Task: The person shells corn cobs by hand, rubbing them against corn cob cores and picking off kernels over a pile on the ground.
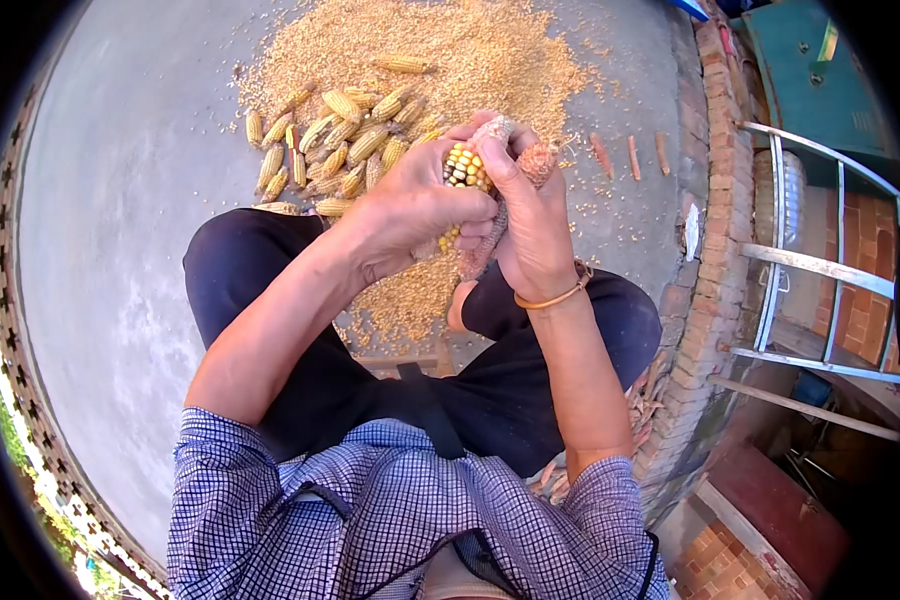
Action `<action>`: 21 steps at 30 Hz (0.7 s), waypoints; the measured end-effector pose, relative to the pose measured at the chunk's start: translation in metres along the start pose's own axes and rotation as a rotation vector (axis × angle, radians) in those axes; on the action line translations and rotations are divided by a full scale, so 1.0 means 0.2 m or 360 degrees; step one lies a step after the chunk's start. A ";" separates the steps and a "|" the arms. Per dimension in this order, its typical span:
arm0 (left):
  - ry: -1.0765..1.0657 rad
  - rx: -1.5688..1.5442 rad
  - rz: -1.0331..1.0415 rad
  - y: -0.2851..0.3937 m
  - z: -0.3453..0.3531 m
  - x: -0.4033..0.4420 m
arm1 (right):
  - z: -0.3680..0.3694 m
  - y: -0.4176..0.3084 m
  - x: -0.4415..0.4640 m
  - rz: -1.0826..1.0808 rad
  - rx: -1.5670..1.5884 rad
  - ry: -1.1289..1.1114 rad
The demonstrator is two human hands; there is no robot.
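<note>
Grey floor (120, 260) spreads beneath the person's dark-trousered legs (245, 270). Above them the hands meet: the left hand (410, 205) is clamped around a corn ear (467, 167), its middle hidden by fingers; the right hand (537, 215) grips stripped cobs (538, 163) beside it, their number hard to make out. Beyond lie heaped ears (368, 143), with loose kernels (450, 50) spread behind them. Farther right, past a brick edge (727, 150), a metal frame (820, 268) is cut off by the view's dark rim.

Yellow corn ear (465, 168), dark kernels mixed in; just beside tilted bare reddish cob (538, 164).
</note>
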State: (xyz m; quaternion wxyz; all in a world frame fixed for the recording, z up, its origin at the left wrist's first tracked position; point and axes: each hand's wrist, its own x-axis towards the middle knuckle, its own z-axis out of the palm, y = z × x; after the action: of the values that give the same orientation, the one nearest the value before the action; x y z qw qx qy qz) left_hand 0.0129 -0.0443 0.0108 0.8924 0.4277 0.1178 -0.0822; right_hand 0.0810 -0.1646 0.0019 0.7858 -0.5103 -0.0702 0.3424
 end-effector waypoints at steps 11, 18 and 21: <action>0.0040 0.0258 0.0104 0.01 0.00 -0.01 | 0.00 0.06 0.01 -0.0212 -0.0230 -0.0011; 0.0161 0.0324 0.0107 0.04 0.00 -0.04 | 0.00 0.09 0.02 -0.0528 -0.0521 -0.0035; 0.0204 0.0702 0.0485 -0.04 0.01 -0.02 | 0.01 0.10 0.01 -0.0464 -0.0458 0.0063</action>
State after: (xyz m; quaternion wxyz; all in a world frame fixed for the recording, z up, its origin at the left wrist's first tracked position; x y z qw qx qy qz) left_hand 0.0085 -0.0504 0.0075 0.7704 0.6289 0.0875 0.0568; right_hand 0.0724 -0.1579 -0.0144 0.7471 -0.6084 -0.1761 0.2015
